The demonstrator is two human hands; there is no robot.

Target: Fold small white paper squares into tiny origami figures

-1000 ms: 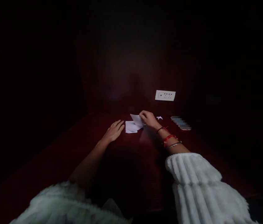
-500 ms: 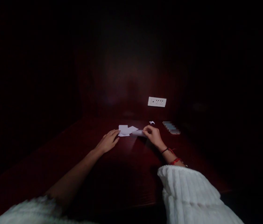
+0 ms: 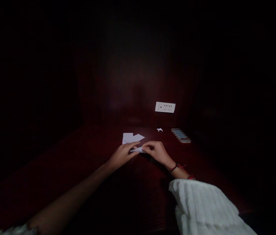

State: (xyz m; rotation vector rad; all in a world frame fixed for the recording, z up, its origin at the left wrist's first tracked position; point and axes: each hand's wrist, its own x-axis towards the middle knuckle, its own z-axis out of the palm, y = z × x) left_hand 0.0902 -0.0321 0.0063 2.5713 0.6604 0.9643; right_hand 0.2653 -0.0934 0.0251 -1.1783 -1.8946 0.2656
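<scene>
1. Pinched nearly closed, the person's right hand (image 3: 156, 152) has the right end of a narrow white paper (image 3: 138, 150) between thumb and fingertips.
2. Across from it, the left hand (image 3: 121, 157) curves about the paper's other end, fingers above and thumb below with a gap between them; from where I stand, I cannot tell whether it grips the paper or only steadies it.
3. That narrow paper sits between the two hands, close over the dark red table (image 3: 96, 140), its left end tapering to a point.
4. Just beyond the left hand lie more white sheets (image 3: 127, 137), one squarish, another reaching right to a pointed tip; the left fingers hide their near edge.
5. Farther back, toward the wall, is a small crumpled-looking white scrap (image 3: 159, 130), with a phone (image 3: 181, 135) to its right, its face masked by mosaic squares.
6. Above them a white socket plate (image 3: 165, 107) is set in the wall.
7. On the right arm I see a thick white ribbed sleeve (image 3: 201, 202) and a dark wrist cord (image 3: 173, 168).
</scene>
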